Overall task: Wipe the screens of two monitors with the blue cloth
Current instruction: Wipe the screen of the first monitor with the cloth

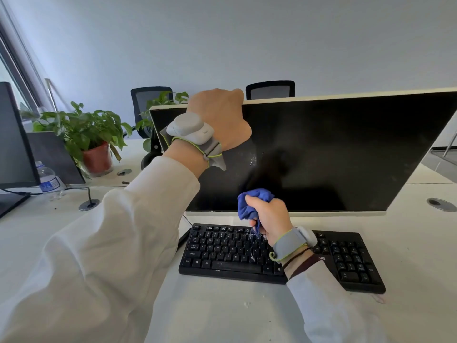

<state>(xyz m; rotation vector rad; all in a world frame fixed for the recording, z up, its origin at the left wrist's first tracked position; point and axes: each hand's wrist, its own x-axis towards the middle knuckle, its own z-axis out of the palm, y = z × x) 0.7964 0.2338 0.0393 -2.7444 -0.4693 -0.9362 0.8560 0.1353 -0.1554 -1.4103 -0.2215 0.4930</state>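
Note:
A white-framed monitor (pixel 333 149) with a dark screen stands on the desk in front of me. My left hand (pixel 220 117) grips its top edge, fingers curled over the rim. My right hand (pixel 269 216) holds a bunched blue cloth (pixel 252 201) against the lower part of the screen, just above the bottom bezel. White specks mark the screen beside my left hand. A second, dark monitor (pixel 12 144) stands at the far left, only partly in view.
A black keyboard (pixel 346 258) lies under my right wrist. Potted plants (pixel 86 134), a water bottle (pixel 49 179) and a cable grommet (pixel 89 205) sit at the left of the white desk (pixel 222 313). Two black chairs (pixel 270 89) stand behind the monitor.

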